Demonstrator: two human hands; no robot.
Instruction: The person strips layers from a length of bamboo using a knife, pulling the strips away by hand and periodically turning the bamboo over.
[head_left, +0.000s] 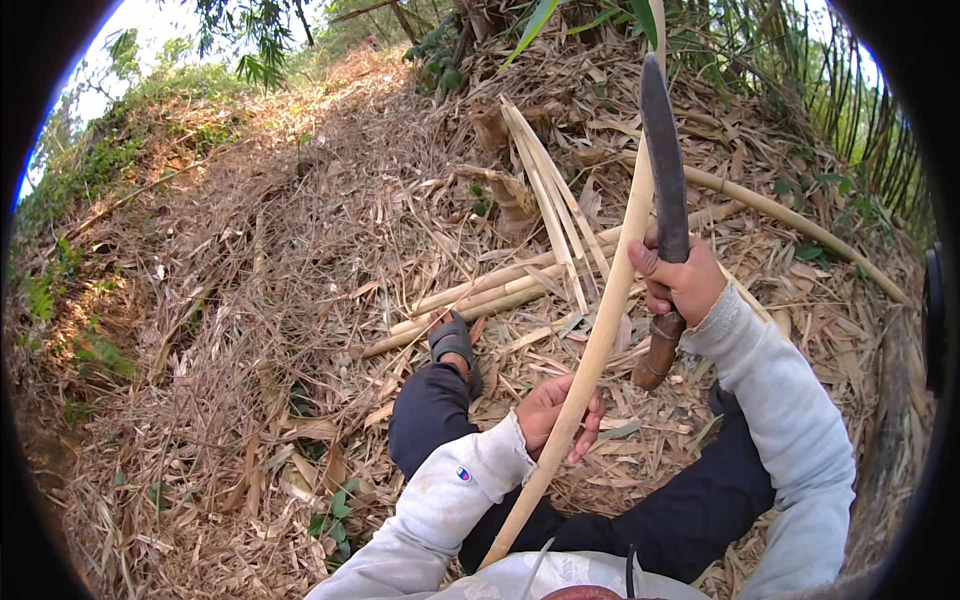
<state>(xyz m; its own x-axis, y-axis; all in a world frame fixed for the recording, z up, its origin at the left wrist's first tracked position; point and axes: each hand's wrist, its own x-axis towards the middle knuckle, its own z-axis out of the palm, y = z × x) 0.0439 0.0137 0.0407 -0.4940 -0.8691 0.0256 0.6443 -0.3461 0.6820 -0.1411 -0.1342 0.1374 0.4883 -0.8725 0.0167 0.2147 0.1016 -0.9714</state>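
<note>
A long pale split bamboo strip [602, 325] slants up from my lap past the top of the view. My left hand [560, 415] is closed around its lower part, palm behind it and fingertips showing on its right side. In my right hand [685, 282] is a machete [664, 150], gripped where the dark blade meets the handle. The blade points upward, close along the strip's right side, and the brown handle hangs below the fist. My right thumb is near the strip; whether it touches cannot be told.
Several thin bamboo strips [550, 190] lean on a cut stump [510, 205]. Bamboo poles [480, 300] lie beyond my sandalled left foot [455, 345]. Another pole [790, 215] lies at the right. Dry leaves and shavings cover the slope, with standing bamboo at the far right.
</note>
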